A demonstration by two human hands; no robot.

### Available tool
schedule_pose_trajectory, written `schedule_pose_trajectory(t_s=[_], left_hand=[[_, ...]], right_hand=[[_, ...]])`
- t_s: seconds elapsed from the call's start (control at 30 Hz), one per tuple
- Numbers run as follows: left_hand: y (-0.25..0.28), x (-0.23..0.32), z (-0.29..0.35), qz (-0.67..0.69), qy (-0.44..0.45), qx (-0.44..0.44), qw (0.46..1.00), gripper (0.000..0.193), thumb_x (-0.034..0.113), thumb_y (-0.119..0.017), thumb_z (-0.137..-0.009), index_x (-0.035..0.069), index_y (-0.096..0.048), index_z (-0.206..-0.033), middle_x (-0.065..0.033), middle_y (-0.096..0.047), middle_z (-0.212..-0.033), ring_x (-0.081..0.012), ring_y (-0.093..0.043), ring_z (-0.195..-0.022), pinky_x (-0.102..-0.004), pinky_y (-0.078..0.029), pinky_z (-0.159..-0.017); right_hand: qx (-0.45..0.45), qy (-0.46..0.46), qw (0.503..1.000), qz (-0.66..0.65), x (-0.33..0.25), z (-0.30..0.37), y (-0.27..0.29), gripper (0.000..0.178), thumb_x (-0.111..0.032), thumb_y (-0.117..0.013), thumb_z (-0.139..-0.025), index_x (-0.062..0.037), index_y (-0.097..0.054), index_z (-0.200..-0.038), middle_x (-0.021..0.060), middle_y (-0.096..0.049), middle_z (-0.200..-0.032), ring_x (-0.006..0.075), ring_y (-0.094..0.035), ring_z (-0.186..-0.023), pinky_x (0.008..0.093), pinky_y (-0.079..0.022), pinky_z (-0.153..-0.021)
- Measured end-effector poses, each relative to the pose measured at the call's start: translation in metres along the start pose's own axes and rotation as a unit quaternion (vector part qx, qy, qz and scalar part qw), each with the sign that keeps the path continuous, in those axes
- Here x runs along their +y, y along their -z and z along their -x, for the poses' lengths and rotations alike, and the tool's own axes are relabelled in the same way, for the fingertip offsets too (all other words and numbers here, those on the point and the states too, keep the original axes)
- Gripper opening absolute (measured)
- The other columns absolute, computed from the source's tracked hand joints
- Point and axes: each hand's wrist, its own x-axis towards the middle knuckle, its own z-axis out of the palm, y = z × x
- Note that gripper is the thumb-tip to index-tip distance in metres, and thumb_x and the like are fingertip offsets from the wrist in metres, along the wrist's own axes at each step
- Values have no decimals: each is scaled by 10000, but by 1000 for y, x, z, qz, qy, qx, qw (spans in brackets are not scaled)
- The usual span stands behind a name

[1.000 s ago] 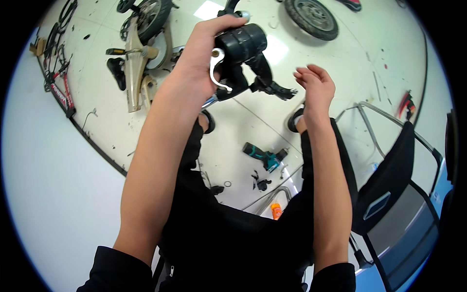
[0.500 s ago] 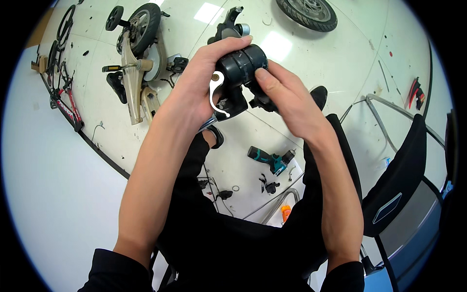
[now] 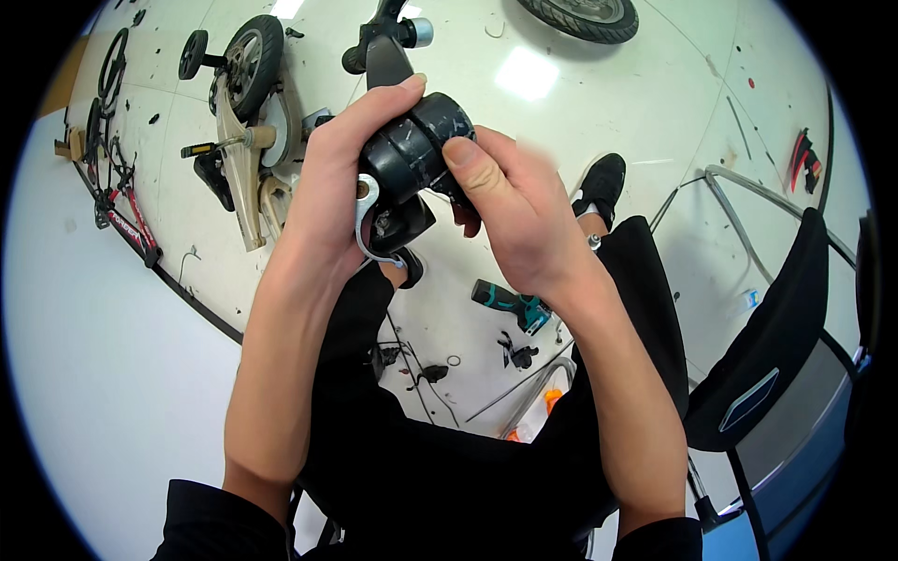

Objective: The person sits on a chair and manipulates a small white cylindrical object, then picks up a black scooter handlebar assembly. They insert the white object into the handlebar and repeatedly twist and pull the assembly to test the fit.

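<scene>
Up in front of me I hold a black bicycle part with a thick banded cylinder [image 3: 416, 145], its paint scuffed. A curved silver lever [image 3: 360, 227] hangs on its near left side. Beyond the cylinder a black arm [image 3: 385, 64] sticks out, with a silver cap [image 3: 421, 34] beside it. My left hand [image 3: 329, 178] wraps the left side, thumb along the top. On the right, my right hand [image 3: 524, 210] presses its thumb on the cylinder, other fingers bent behind; some are blurred or hidden. The part's underside is mostly covered.
A cordless drill [image 3: 510, 301] lies on the floor beneath, near small black parts [image 3: 517, 352]. A beige bike frame [image 3: 238, 168] lies at left, a loose wheel [image 3: 589, 17] at the far side. A black chair [image 3: 767, 346] stands at right; a red bike [image 3: 131, 215] is by the wall.
Both hands and the black part have shifted left in the picture, and the part is turned somewhat. My right thumb now lies further over the cylinder. The view has moved slightly.
</scene>
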Motion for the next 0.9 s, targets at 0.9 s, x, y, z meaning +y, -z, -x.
schedule_pose_trajectory(t_s=[0.9], left_hand=[[20, 3, -11, 18, -33, 27, 999, 299, 276, -633, -870, -18, -595, -828, -157, -620, -739, -191, -545, -550, -324, -475, -583]], right_hand=[[171, -49, 984, -31, 5, -19, 27, 594, -562, -361, -989, -44, -559, -775, 50, -547, -628, 133, -521, -547, 264, -456, -559]])
